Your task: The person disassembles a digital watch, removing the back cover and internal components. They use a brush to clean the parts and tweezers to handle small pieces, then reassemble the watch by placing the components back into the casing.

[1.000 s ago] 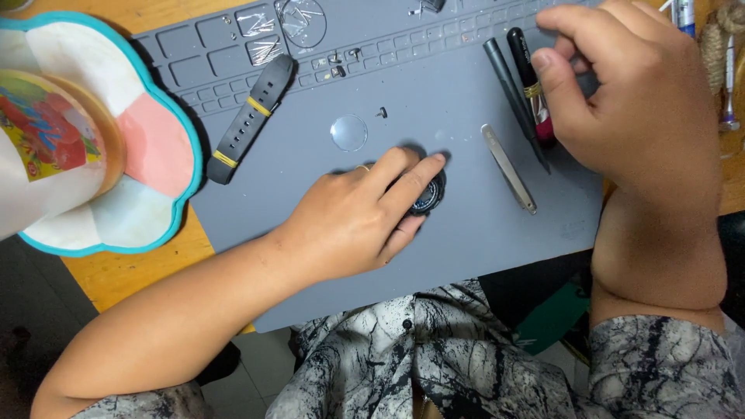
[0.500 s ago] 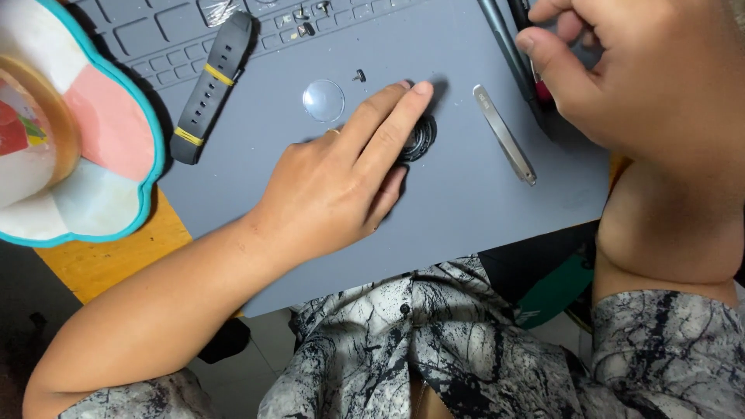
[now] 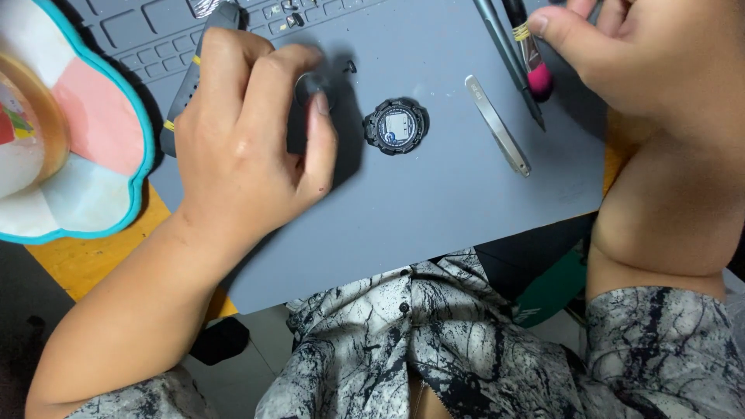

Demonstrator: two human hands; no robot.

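Left hand [image 3: 240, 147] now off watch [image 3: 396, 126], grey mat [image 3: 434, 202].

bare mat [image 3: 434, 202] below watch case [image 3: 396, 125]

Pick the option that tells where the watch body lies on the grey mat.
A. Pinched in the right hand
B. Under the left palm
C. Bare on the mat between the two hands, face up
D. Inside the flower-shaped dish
C: the watch body lies face up on the mat, clear of the left hand and apart from the right hand.
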